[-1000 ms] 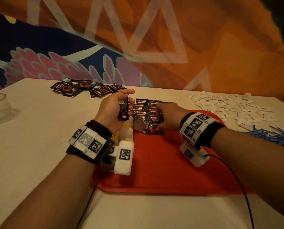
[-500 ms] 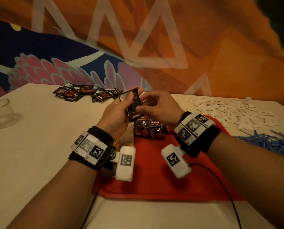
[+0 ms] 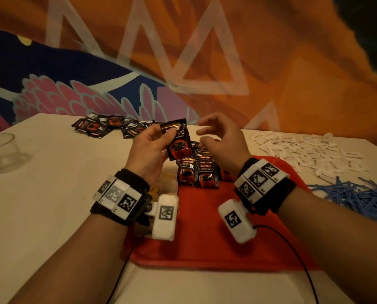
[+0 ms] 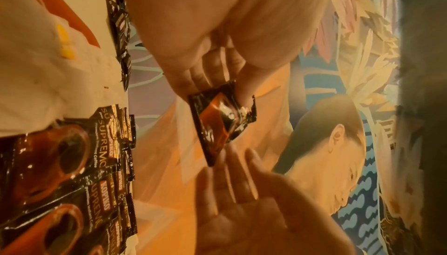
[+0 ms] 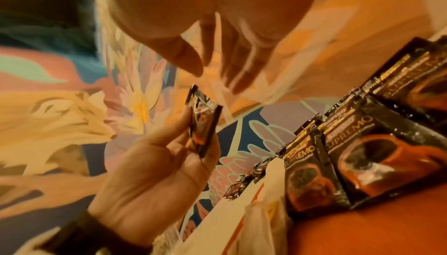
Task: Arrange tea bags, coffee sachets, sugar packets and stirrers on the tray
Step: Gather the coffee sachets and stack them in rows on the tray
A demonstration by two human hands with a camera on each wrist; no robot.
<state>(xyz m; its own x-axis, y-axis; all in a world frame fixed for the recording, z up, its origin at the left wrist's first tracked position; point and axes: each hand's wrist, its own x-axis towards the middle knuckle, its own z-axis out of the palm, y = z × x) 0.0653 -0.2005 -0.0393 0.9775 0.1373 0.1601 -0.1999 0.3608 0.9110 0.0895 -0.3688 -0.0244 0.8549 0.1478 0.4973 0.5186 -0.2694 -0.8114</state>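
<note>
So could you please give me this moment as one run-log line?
left hand: pinches coffee sachet above red tray | right hand: open, empty, beside it | sachet rows: on tray

The coffee packets (image 3: 196, 172) lying on the red tray (image 3: 205, 227) say "KOPIKO" and "SUPREMO". The packet in the left hand (image 3: 147, 150) shows "MO". The packets far back on the table (image 3: 91, 126) say "SUPREMO" too.

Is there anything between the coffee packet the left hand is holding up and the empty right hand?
No, just a bare gap. The head view shows the raised coffee sachet in the left hand, the right hand open beside it.
</note>
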